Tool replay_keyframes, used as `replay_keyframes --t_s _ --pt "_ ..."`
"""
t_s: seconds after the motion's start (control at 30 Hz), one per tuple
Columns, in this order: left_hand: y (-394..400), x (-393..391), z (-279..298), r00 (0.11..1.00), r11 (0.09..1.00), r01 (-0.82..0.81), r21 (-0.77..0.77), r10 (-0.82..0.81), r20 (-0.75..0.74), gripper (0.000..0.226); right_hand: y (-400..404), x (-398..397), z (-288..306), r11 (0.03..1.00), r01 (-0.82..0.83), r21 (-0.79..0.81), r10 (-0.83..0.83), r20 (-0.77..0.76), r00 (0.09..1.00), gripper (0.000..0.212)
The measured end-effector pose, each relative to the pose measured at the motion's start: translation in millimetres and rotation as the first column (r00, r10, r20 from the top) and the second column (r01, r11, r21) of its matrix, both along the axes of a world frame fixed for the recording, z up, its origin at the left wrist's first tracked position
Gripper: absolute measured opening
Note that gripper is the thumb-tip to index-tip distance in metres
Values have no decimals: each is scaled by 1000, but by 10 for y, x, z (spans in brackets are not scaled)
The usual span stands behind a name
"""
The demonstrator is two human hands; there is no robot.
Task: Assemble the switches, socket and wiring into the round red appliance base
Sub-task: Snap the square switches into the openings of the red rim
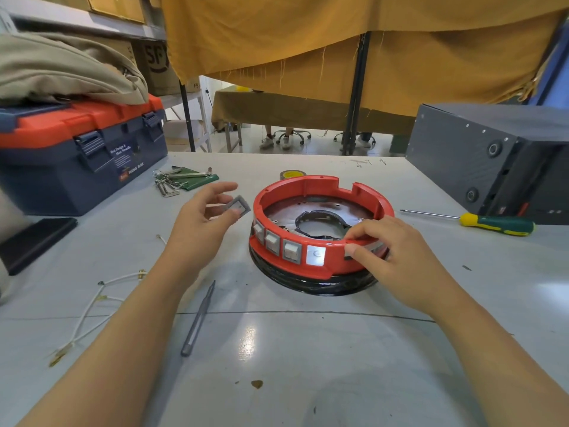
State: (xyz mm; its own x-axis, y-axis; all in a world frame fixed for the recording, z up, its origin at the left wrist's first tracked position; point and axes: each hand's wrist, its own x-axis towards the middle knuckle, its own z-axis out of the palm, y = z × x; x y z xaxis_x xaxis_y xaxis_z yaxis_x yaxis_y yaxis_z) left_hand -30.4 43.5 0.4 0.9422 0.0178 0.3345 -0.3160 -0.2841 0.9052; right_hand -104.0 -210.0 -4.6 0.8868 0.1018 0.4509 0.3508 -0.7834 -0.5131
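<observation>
grey table [277, 349]: left hand [197, 223] pinches a switch [237, 207] at nine o'clock of red base [320, 217]; right hand [397, 257] grips its four o'clock rim.

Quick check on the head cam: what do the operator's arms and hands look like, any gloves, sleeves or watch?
Both hands are bare: no gloves on the left hand or the right hand. Forearms are uncovered to the frame edge, no sleeves in view. No watch, rings, bands, tape or markings visible on either.
</observation>
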Motion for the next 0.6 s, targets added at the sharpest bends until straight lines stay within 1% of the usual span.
replay_keyframes --t_s 0.07,0.17,0.3,0.4,0.47,0.53,0.6 --pt "-41 -90 63 991 986 129 -109 -131 -13 30 8 3 -4 1000 1 -3 -1 2 1000 5" --pt "-98 -188 109 958 945 283 -164 -287 -2 32 5 6 0 1000 -5 0 5 -9 1000 8" --pt "-171 -294 146 907 893 417 -172 -421 14 21 -4 6 15 1000 -10 -10 10 -38 999 10" --pt "-211 -357 145 882 874 469 -125 -472 6 20 20 -10 25 1000 0 -13 -1 -33 999 10" --pt "-249 -387 134 856 851 516 -103 -517 12 19 56 -29 31 1000 -5 -30 5 -1 1000 12" --pt "-286 -420 120 825 819 564 -101 -565 21 19 118 -56 40 999 -20 -32 22 65 998 14" --pt "-319 -441 99 808 804 588 -85 -589 16 20 183 -94 69 999 -51 16 49 126 991 14"
